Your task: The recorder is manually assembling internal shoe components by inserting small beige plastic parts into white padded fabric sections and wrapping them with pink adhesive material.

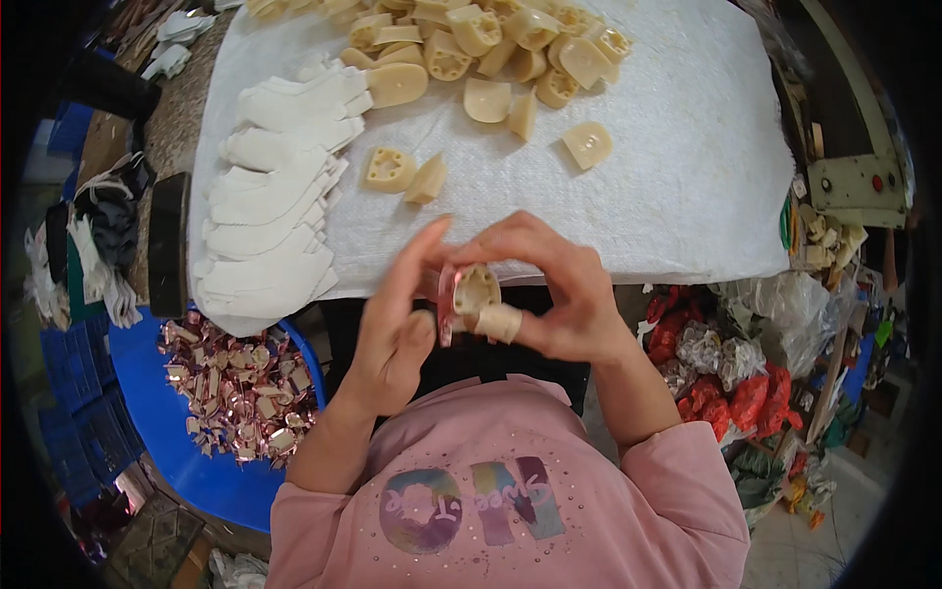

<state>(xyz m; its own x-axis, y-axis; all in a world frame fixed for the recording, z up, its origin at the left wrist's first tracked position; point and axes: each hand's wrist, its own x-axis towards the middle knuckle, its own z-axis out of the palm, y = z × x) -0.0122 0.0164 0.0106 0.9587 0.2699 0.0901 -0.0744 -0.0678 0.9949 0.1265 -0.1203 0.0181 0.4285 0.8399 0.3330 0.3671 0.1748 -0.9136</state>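
Just in front of my body, at the table's near edge, I hold a beige plastic shoe heel point(477, 290) with its hollow, holed face up. Shiny pink film point(446, 306) covers its left side. My right hand point(564, 294) grips the heel from the right, with the thumb, wrapped in beige tape, on its near edge and the fingers arched over the far side. My left hand point(392, 329) closes on the pink side, its index finger stretched forward; some of its fingers are hidden. Two loose beige heels point(391, 170) lie beyond my hands.
A heap of beige heels point(446, 57) lies at the far side of the white-covered table point(677, 196). Overlapping white cut pieces point(275, 196) line its left side. Lower left, a blue tub point(157, 412) contains many shiny pink-covered parts point(240, 393). Red and clear bags point(751, 398) lie at right.
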